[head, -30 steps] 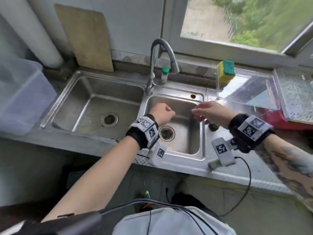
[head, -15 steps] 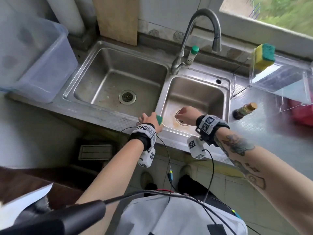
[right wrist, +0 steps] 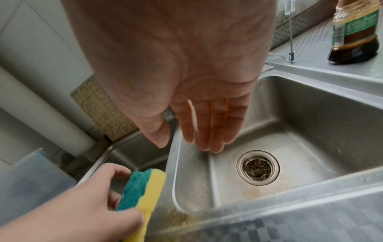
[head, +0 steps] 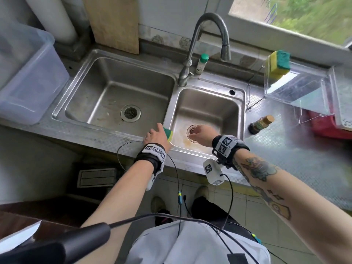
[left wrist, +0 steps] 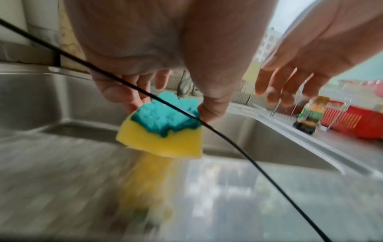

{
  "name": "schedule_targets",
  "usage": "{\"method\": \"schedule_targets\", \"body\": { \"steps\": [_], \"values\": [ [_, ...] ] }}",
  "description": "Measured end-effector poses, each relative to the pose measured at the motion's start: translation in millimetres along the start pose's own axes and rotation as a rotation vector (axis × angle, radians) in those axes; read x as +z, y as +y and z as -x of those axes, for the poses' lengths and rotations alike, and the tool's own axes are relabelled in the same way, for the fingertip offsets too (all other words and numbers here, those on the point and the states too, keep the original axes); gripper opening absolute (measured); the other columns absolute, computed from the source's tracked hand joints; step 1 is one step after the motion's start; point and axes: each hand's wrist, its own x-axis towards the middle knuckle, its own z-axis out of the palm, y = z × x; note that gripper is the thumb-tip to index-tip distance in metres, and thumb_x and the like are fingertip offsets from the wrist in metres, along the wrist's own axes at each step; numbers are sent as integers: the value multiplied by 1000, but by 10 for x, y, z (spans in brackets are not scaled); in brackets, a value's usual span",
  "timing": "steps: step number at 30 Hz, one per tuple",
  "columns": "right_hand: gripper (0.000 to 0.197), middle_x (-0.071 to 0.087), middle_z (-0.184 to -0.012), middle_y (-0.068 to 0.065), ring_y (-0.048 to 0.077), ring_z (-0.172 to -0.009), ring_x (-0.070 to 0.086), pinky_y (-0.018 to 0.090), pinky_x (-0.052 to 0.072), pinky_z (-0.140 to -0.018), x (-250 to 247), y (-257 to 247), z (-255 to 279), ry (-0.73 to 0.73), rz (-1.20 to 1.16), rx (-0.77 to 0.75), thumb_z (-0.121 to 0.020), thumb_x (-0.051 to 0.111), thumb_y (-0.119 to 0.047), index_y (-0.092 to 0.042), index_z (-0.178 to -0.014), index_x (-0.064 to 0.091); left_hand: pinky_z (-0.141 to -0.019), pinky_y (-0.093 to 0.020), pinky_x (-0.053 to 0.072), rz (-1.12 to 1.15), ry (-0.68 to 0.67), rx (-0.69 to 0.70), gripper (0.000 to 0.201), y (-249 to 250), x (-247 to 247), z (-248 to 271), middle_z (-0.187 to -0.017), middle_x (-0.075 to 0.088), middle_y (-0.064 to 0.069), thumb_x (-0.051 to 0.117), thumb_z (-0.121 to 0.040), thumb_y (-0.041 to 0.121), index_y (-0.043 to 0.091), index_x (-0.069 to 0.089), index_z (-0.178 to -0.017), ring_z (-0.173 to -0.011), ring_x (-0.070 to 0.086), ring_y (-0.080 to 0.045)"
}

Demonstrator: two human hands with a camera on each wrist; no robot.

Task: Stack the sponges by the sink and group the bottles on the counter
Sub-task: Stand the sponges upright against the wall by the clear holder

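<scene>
My left hand (head: 159, 131) pinches a yellow sponge with a green scrub face (head: 169, 133) between thumb and fingers, just above the front rim of the sink (head: 133, 137) where the two basins meet. The left wrist view shows this sponge (left wrist: 163, 131) hanging clear of the steel. My right hand (head: 199, 133) hovers empty over the right basin, its fingers (right wrist: 215, 131) straight and pointing down. A second sponge (head: 279, 63) lies on the corner of a clear box. A green-capped bottle (head: 202, 63) stands behind the tap. A brown bottle (head: 261, 123) stands on the counter to the right.
The curved tap (head: 209, 35) arches over the basin divider. A clear plastic tub (head: 24, 73) stands left of the sink and a board (head: 112, 23) leans on the wall. The clear box (head: 301, 88) and a red basket (head: 327, 128) fill the right counter.
Both hands have drawn back from the middle of the right basin toward the front rim. The left hand now shows a sponge in its grip. The right hand has uncurled.
</scene>
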Motion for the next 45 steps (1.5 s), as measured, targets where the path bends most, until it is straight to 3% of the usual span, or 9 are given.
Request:
{"method": "schedule_targets", "body": {
  "steps": [2,4,7,15,21,25,32,39,45],
  "values": [
    [32,65,-72,9,32,-81,61,30,44,-57,-135,41,27,8,-14,-14,-86,57,-32,-4,-75,68,-93,-48,42,81,70,60,69,171,-159,6,-128,46,-21,68,-76,26,14,26,-130,-117,48,-41],
    [36,71,-92,15,32,-91,65,38,54,-77,-291,134,47,50,-73,-25,-86,59,-33,0,-94,69,-93,-48,42,201,122,121,70,424,-309,24,-128,45,-19,66,-75,22,15,26,-131,-116,47,-41],
    [40,68,-101,11,27,-93,67,41,55,-83,-553,327,71,113,-211,-57,-86,62,-35,-4,-111,61,-99,-46,41,366,133,188,74,844,-478,49,-131,44,-18,67,-74,21,14,25,-134,-119,46,-41],
    [32,66,-99,12,22,-81,64,39,55,-73,-1434,1144,238,238,-583,-58,-89,62,-27,-7,-113,56,-94,-38,42,388,131,356,68,2124,-714,159,-126,48,-15,70,-75,30,13,33,-128,-115,51,-33],
    [40,64,-92,8,19,-75,63,31,51,-62,-2207,1953,-83,435,-750,52,-86,63,-23,-2,-119,55,-82,-34,46,380,91,432,76,3190,-671,-38,-119,55,-13,69,-76,38,18,22,-133,-100,59,-31],
    [37,66,-113,11,26,-101,64,41,51,-92,-2554,2509,-325,584,-544,121,-84,63,-28,-9,-115,60,-72,-33,41,387,127,461,52,3794,-678,-246,-108,57,-15,58,-87,34,19,24,-123,-81,54,-27],
    [73,39,-147,16,35,-136,32,45,27,-114,-2569,3547,-671,526,14,275,-81,55,-53,-12,-140,39,-78,-41,42,232,198,469,23,4507,-683,-767,-104,52,-18,39,-95,30,21,39,-116,-88,56,-37],
    [82,19,-158,11,30,-145,13,51,20,-115,-2364,3848,-778,464,41,274,-81,47,-66,-23,-148,25,-90,-40,45,224,252,401,30,4893,-623,-1088,-114,53,-16,49,-93,40,15,56,-108,-102,57,-37],
    [80,14,-160,12,32,-147,9,52,16,-115,-2282,3898,-766,503,123,257,-85,32,-69,-24,-150,20,-89,-42,45,243,354,378,47,5046,-532,-1156,-117,47,-14,54,-89,47,8,52,-114,-103,57,-37]
  ]
}}
